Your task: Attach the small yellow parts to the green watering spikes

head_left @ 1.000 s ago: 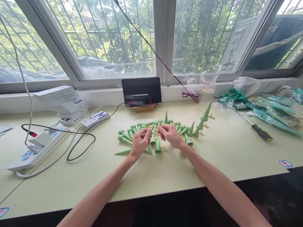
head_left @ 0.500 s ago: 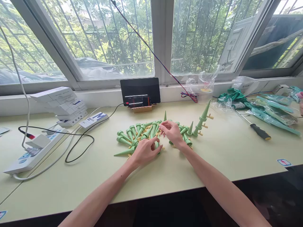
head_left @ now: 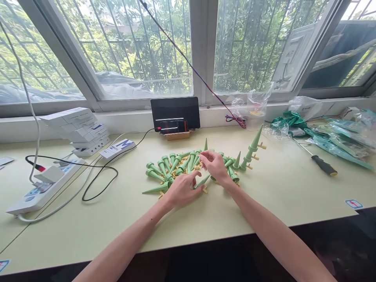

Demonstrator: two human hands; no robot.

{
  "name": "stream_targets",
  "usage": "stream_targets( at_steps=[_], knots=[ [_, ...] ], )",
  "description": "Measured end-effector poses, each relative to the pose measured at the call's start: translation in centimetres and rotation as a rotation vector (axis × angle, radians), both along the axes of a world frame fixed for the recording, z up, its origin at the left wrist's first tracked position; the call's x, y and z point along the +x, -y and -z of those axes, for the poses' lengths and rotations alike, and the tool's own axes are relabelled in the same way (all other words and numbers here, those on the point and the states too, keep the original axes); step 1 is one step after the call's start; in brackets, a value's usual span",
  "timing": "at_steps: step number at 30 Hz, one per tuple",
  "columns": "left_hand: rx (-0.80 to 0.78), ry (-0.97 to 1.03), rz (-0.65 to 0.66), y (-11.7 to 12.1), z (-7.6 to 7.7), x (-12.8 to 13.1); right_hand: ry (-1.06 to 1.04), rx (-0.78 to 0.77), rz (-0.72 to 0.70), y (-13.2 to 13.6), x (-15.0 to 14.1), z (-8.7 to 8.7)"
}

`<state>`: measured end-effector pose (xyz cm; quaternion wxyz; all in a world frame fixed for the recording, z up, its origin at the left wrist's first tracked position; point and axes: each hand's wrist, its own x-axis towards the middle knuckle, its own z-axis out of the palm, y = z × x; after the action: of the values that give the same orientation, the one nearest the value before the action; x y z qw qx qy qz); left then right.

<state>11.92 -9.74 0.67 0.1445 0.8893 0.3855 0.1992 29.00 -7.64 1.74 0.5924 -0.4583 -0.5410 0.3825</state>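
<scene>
Left hand point(head_left: 183, 188): thumb and curled fingers grasping green spike point(head_left: 202, 182), yellow valve point(head_left: 205, 190) beside thumb; spike between pile point(head_left: 161, 166) and front edge of table point(head_left: 164, 231). Right hand point(head_left: 215, 166): fingertips drawn together; cannot tell if anything small is between. Risks: loose left grip could let spike slip, roll toward front edge; right wrist swinging outward could topple leaning stack of 3 spikes point(head_left: 252, 149); crowding could snag valve.
</scene>
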Motion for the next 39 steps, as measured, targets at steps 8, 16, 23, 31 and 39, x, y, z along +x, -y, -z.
stream_targets(
  at_steps=[8, 16, 23, 31, 39],
  knots=[
    [0.009, -0.065, -0.001, 0.1, -0.2, 0.1, 0.105, 0.088, 0.069, 0.4, -0.1, -0.2],
    [-0.004, -0.001, -0.023, 0.0, -0.2, 0.1, 0.106, 0.126, 0.072, 0.6, -0.4, -0.2],
    [-0.098, 0.270, -0.148, 0.1, -0.6, 0.4, 0.058, 0.221, 0.161, 1.1, -0.4, -0.9],
    [-0.442, 0.676, -0.240, -0.7, -0.9, 0.0, 0.131, 0.260, 0.203, 1.3, -0.7, -0.8],
    [-0.564, 0.889, -0.257, -1.0, -1.5, 0.2, 0.187, 0.264, 0.103, 1.3, -0.8, -0.5]
  ],
)
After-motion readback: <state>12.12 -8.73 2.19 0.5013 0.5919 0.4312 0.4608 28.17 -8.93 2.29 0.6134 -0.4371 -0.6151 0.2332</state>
